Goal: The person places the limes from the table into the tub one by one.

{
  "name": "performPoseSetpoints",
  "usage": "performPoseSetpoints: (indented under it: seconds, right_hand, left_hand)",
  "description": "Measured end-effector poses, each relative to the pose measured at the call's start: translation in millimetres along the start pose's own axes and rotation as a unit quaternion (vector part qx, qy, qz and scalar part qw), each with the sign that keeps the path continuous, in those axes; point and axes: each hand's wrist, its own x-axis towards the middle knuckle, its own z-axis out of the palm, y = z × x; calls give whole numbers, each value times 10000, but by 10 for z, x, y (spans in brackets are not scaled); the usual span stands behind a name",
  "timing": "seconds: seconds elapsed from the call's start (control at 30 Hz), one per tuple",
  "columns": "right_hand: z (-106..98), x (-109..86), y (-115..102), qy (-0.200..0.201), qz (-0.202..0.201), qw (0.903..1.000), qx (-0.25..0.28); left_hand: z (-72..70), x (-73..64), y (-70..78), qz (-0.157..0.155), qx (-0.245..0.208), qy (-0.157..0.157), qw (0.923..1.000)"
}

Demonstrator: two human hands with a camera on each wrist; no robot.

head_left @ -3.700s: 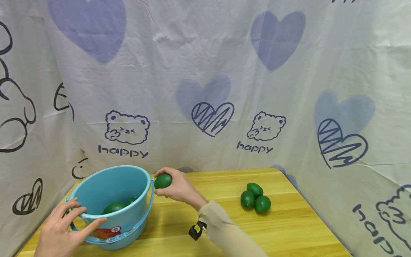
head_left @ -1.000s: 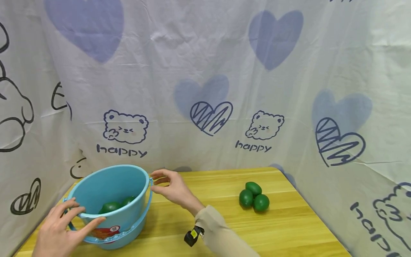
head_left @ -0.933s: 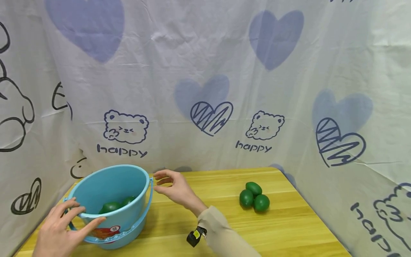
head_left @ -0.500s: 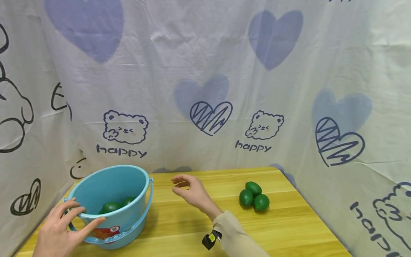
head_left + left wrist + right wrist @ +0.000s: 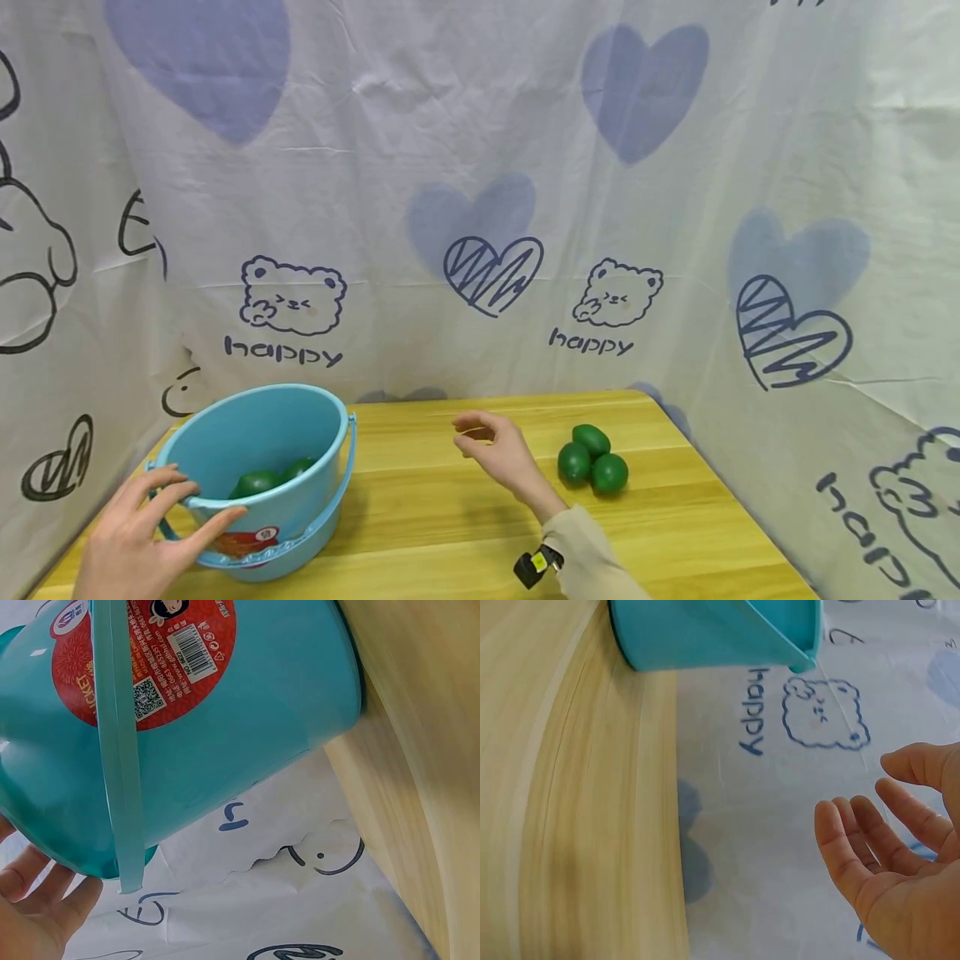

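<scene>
A light-blue plastic bucket (image 5: 315, 483) stands at the left of the wooden table, its handle hanging down in front. My left hand (image 5: 138, 529) holds its near-left rim, fingers at the edge and thumb along the front; the left wrist view shows the fingers (image 5: 75, 900) touching the rim. Inside lie green egg-shaped fruits (image 5: 258, 483), partly hidden by the bucket wall. My right hand (image 5: 498, 450) hangs over the table between the bucket and a group of three green egg-shaped fruits (image 5: 609, 473), its fingers loosely curved with nothing in them.
The wooden table (image 5: 420, 533) reaches to a white printed curtain (image 5: 390, 208) at the back and both sides. A black strap device (image 5: 531, 568) sits at my right wrist. On the bucket's outside is a red label (image 5: 180, 667).
Earlier my right hand held a green fruit beside the bucket's rim; a second ago that hand was without it. Since then it has moved right, away from the bucket. My left hand has stayed put.
</scene>
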Motion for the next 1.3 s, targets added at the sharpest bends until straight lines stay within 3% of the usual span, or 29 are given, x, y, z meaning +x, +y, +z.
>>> performPoseSetpoints:
  seconds: [0.33,0.53,0.8,1.03,1.3]
  right_hand:
    - [-370,-122,186,670,345,9969,-234]
    - [-574,-180,304,1133,563,9901,-613]
    - [-837,-264,447,1433,762,9808,-1080]
    - [-1082,-287,551,1639,1118,9651,-1711]
    - [-1289,-411,753,1474,1416,9434,-2611]
  left_hand:
    - [-24,-16,8,29,177,-75,9998]
    - [-36,-1,3,37,166,-59,9998]
    - [-47,-1,1,32,227,-29,9997]
    - [-61,0,18,34,289,21,9996]
    - [-56,9,2,269,294,103,9992]
